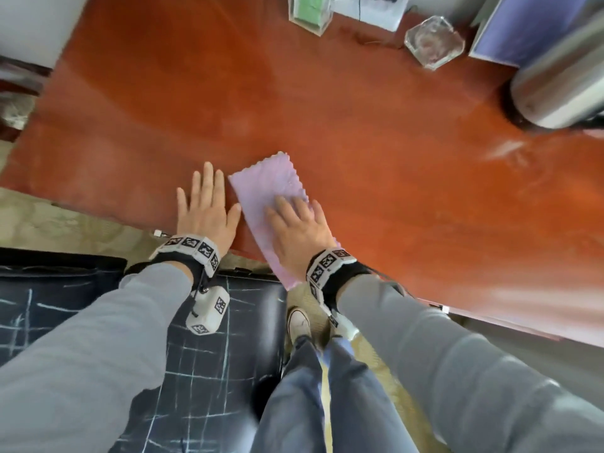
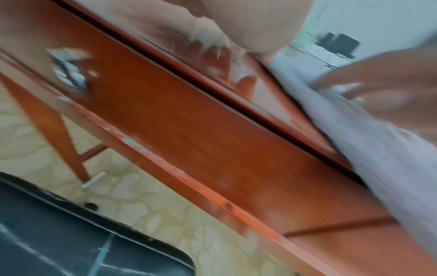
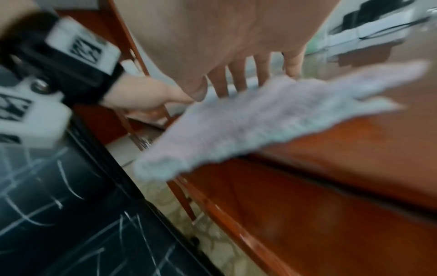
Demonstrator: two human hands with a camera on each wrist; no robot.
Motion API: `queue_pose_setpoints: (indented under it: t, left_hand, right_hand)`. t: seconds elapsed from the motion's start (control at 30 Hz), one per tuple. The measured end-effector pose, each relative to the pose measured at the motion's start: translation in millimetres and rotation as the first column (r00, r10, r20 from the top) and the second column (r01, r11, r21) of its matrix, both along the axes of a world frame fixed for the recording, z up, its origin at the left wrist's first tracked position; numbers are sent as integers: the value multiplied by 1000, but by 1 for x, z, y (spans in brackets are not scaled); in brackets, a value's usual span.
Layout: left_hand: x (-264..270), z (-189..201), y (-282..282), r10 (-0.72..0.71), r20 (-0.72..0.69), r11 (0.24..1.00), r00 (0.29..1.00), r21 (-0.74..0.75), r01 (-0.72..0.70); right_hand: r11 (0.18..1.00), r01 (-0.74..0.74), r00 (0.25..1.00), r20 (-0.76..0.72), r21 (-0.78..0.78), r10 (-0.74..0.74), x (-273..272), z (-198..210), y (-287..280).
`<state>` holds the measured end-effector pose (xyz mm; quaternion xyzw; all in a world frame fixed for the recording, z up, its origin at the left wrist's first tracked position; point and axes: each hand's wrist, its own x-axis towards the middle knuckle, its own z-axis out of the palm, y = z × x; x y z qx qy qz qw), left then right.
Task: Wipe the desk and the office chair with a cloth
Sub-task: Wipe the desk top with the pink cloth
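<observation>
lilac cloth (image 1: 266, 197) flat on glossy red-brown desk (image 1: 359, 132), end overhanging near edge; scuffed black chair (image 1: 65, 308) beside desk.

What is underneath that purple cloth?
The cloth lies on the red-brown desk, its near end hanging over the edge. The right hand presses on top. The desk surface beneath it is hidden.

Cloth (image 1: 261, 191) partly under right hand (image 1: 299, 233)

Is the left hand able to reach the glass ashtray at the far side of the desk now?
Probably yes: the left hand lies flat on bare desk, and nothing stands between it and the ashtray.
</observation>
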<state>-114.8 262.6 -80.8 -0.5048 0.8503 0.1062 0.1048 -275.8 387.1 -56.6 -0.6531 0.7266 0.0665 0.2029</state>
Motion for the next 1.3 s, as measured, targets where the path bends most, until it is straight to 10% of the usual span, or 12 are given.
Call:
queue_pose_setpoints:
  t: [0.17,0.33,0.5,0.7,1.07,1.3]
  left_hand:
    - [-71,-8,52,-173,-41,982,984,74,175]
    - [-90,-13,70,-173,31,983,984,67,171]
    - [-88,-12,68,-185,47,980,982,80,181]
    - [-86,-17,69,-177,14,984,984,33,176]
    - [-215,6,166,-552,-22,829,834,92,551]
    - [-311,12,220,-398,-74,897,914,176,405]
  right_hand:
    - [958,287,956,-55,-1,-287,-75,-23,87]
    - [726,687,716,-140,-35,-684,-171,-11,158]
    - [766,637,770,122,-87,-626,-125,-18,112]
    - [954,298,954,49,-39,-296,-56,-26,102]
    - [678,732,676,-44,-72,-735,-191,-32,214]
    - [821,563,826,27,-93,-563,-232,-34,263]
